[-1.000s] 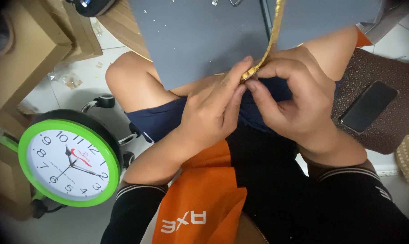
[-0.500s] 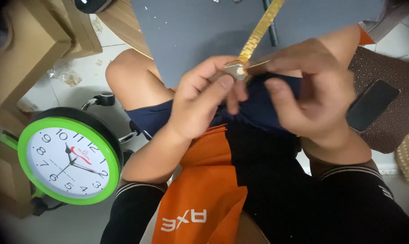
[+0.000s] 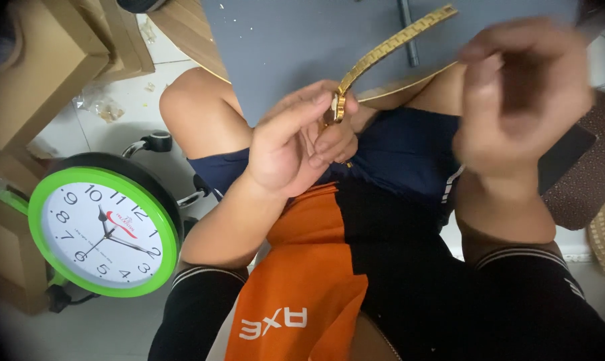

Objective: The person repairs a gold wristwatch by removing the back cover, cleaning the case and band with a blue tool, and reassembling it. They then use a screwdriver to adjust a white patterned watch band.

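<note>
Gold linked watch strap, taut

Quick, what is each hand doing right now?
Left hand: closed on a gold wristwatch, its band sticking up and away.
Right hand: lifted clear of the watch, blurred; fingers loosely curled, apparently holding nothing.

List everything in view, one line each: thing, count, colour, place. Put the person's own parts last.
watch band: one, gold metal links, runs from the left hand up to the right over the grey mat.
grey mat: one, top centre, over the knees.
wall clock: one, green rim, white face, on the floor at left.
cardboard boxes: several, brown, upper left.
brown patterned cushion: one, right edge.
left hand: pinches the band's lower end.
right hand: raised, blurred, off the band.
</note>
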